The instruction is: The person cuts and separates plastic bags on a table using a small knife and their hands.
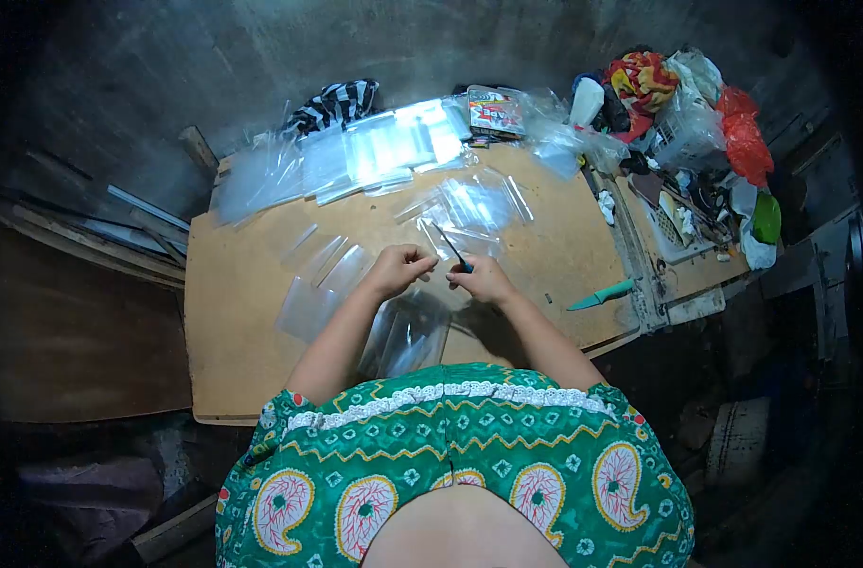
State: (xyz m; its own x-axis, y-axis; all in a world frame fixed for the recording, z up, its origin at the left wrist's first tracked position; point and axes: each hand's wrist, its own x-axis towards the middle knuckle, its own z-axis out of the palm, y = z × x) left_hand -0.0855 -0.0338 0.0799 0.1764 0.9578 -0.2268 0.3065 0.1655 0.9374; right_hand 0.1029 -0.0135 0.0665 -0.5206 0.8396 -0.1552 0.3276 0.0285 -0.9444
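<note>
My right hand (485, 281) is closed round a slim, dark, pointed tool (460, 257). Its thin tip points away from me, over clear plastic; the frame does not show its exact kind. Close by on the left, my left hand (398, 272) has its fingers pinched together, and whatever is between them is too small to make out. Beneath and beside that hand lie clear plastic sheets (310, 308). Another shiny clear plastic piece (408, 336) lies nearer my body. Just beyond both hands is a loose pile of clear plastic pieces (476, 202).
A stack of clear plastic sheets (384, 147) lies along the back of the wooden table (242, 350), beside a printed box (496, 111). On the right lies a green-handled knife (602, 294). Plastic bags (742, 133) and clutter crowd the far right.
</note>
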